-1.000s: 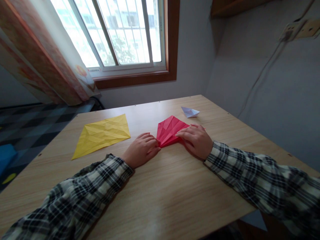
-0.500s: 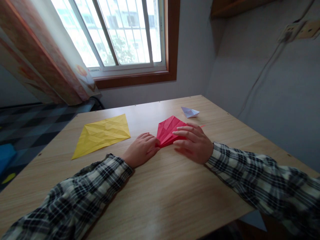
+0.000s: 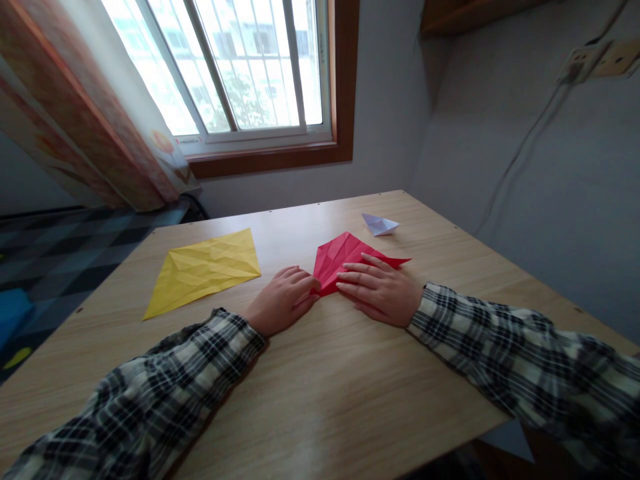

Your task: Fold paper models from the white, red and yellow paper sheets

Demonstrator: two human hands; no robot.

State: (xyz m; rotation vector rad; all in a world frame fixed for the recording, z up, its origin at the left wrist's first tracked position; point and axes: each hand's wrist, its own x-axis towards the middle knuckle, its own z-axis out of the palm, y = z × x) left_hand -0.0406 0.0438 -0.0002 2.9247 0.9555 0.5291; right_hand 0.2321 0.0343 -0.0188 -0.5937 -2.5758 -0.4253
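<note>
A red sheet of creased paper, folded along its near side, lies on the wooden table in front of me. My left hand is closed at its left corner, fingertips pinching the near edge. Flat on the paper's right part rests my right hand, fingers stretched out to the left and covering some of the fold. A pointed red tip sticks out to the right beyond that hand.
To the left lies a creased yellow sheet of paper. Behind the red paper stands a small white paper boat. A pale paper corner shows below the table's near right edge. Beyond the table are a window and walls.
My right hand has come down from a raised, curled pose and flattened onto the red paper. More of the red tip at the right shows now. My left hand has stayed put.
</note>
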